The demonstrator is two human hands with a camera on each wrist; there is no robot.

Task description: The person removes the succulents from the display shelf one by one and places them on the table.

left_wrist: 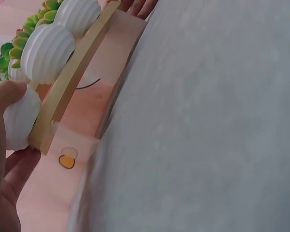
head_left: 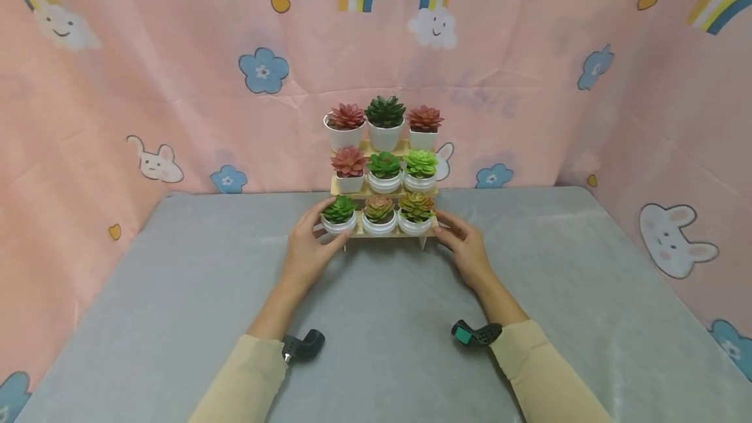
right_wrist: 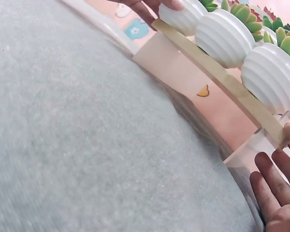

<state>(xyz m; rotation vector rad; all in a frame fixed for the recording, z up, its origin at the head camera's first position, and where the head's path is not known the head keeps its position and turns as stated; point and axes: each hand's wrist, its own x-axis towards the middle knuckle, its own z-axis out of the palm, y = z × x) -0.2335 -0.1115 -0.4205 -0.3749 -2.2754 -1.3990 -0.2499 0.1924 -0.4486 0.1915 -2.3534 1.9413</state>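
Note:
A three-tier plant stand with wooden boards (right_wrist: 232, 89) and clear side panels (left_wrist: 94, 96) holds small succulents in white pots, three to a tier. My left hand (head_left: 307, 245) grips the lowest tier's left end, its thumb over the front of the round ribbed pot (left_wrist: 21, 118) there and its fingers at the board's end. At the opposite end my right hand (head_left: 470, 250) pinches the same tier, thumb on the front edge, other fingers spread below in the right wrist view. The front row has a green succulent (head_left: 339, 209), a brownish one (head_left: 379, 209) and a yellow-green one (head_left: 416, 207).
Behind the stand, a pink curtain (head_left: 329, 70) with rainbows, flowers and rabbits hangs along the table's far edge and down both sides. Grey cloth (head_left: 376, 344) covers the table. Dark wrist-camera mounts (head_left: 304, 345) jut inward from both sleeves.

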